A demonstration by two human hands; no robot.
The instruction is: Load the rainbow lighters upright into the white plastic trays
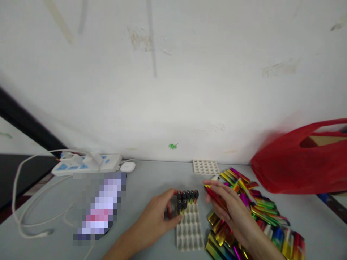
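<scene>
At lower centre, a tray [189, 231] is lying left of a pile of packets [267, 215]; a bag [295, 169] is sitting at right, a power strip [113, 161] at left.

Soft light brightens the wall [203, 90], shiny pieces [264, 215] glint, and coarse pixelation covers a device [104, 202].

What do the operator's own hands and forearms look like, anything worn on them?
The left hand and right hand are both bare, with no gloves. No watch, bracelet or sleeve shows on the left forearm or right forearm within the picture. I see no cables or markings on them; fingernail details are too small to tell.
</scene>
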